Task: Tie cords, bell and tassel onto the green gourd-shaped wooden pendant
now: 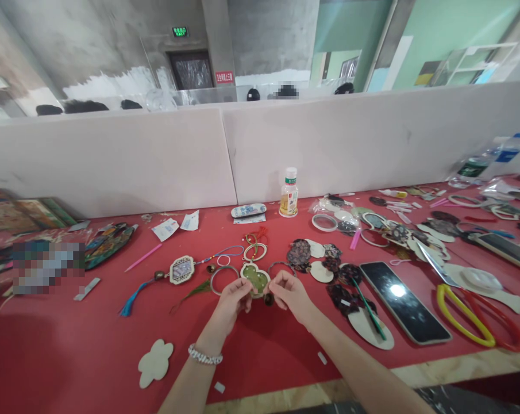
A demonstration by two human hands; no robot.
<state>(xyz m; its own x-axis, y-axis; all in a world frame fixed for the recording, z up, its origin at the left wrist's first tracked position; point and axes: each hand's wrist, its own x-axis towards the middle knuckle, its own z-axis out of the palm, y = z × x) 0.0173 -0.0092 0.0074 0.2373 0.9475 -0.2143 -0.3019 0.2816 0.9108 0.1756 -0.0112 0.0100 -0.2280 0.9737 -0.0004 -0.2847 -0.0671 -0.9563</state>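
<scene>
Nearest you, a pale cutout (156, 363) is lying on the red table (83, 356), left of your forearms. Past it, your left hand (234, 296) is pinching the left edge of a green pendant (255, 277), which is sitting between your two hands. Your right hand (291, 292) is working at its right edge, just beside a dark bell (269, 299); whether those fingertips are closing on the rim, a thread or nothing, I cannot tell. You seem to be fitting or adjusting something at that edge, so the next move is probably calling for a steady left pinch and fine right fingertip work. Off to your right, a phone (404, 302) and scissors (464, 322) are lying untouched. Farther out, a bottle (289, 195) is standing upright before the divider (328, 144).
</scene>
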